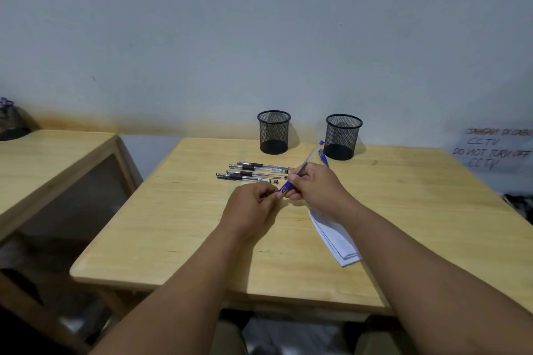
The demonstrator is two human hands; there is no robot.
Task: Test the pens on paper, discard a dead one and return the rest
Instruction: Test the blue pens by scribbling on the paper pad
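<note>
Head view, pen in hand: a blue-capped pen with a clear barrel (pixel 300 171) is pinched by the right hand (pixel 313 184) around its grip section, its far end pointing toward the right-hand black wire-mesh cup (pixel 343 137).
Left hand: the left hand (pixel 253 204) has its fingertips curled at the pen's near, blue end, seemingly pinching the cap; whether the cap is coming off or going on cannot be told.
Other pens: four clear-barrelled pens with black grips (pixel 253 172) lie side by side left of the held pen; another blue pen (pixel 323 158) lies just in front of the right-hand cup.
Paper: a folded white sheet (pixel 334 236) lies near of the held pen, partly under the right forearm; no marks can be made out on it.
Progress: both mesh cups, the left-hand one (pixel 274 132) included, look empty, so probably nothing is returned or discarded yet, and testing seems early.
Surface: a pale wooden table (pixel 173 239) with rounded corners.
Room: a second wooden table (pixel 57 153) stands left of it, a plain grey wall (pixel 259 37) behind, and a handwritten CCTV notice (pixel 493 150) right of the cups.
</note>
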